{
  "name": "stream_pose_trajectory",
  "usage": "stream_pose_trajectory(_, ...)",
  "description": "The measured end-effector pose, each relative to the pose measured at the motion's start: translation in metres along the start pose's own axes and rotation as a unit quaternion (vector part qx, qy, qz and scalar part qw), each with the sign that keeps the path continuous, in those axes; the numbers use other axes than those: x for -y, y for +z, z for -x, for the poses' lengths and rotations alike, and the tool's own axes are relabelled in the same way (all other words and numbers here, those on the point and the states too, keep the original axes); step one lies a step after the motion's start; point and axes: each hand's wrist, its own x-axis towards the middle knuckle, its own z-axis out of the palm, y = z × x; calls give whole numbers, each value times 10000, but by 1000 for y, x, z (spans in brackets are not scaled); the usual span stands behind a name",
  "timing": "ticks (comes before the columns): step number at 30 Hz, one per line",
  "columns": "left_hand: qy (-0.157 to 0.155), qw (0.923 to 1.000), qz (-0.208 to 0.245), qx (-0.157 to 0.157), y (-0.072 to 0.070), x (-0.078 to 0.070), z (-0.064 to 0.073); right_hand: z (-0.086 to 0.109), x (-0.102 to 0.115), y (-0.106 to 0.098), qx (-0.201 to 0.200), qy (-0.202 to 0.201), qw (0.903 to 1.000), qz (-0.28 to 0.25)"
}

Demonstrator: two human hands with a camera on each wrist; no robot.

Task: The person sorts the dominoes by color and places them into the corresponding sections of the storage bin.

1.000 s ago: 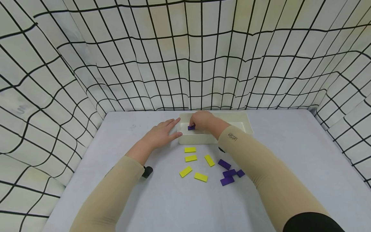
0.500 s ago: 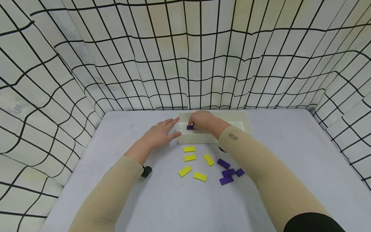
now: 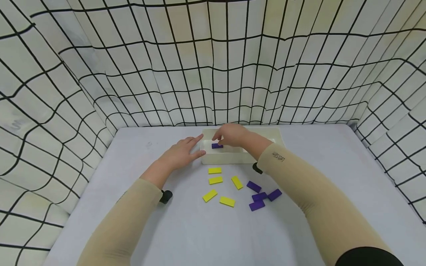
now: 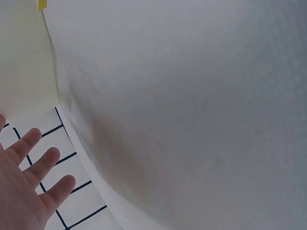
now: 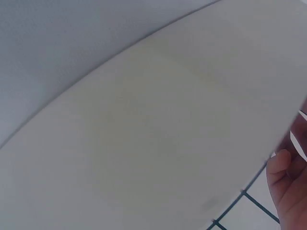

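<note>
The right hand (image 3: 234, 135) hung over the cream tray (image 3: 227, 159), its thumb and index finger slightly bent and a little apart. Just below those fingertips lay a purple block (image 3: 217, 146), inside the tray toward its left end; whether the thumb touched it could not be told. The left hand (image 3: 179, 153) had its fingers spread wide and held nothing, with the tips of its thumb and index finger at the tray's left end, to the left of the right fingers.

Nearer the person than both sets of fingers, on the white bench (image 3: 193, 236), were five scattered yellow blocks (image 3: 227, 201). To the right of these, also on the near side of the right fingers, four more purple blocks (image 3: 257, 205) sat close together. Beyond the fingers, black netting (image 3: 213, 81) stood against a pale wall.
</note>
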Motion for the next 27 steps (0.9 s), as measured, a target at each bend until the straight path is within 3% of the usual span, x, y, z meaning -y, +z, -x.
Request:
stream_pose_trajectory(7, -30, 9995, 286, 89, 0, 2, -4, 21, 0, -12, -119, -137, 9997, -188)
stream_pose_trajectory(16, 9, 9976, 678, 165, -2, 1, -5, 59, -7, -14, -477, -469, 9978, -5)
stream_pose_trajectory(27, 48, 9936, 1107, 237, -4, -5, -5, 108, -6, -3, -364, -435, 9984, -81)
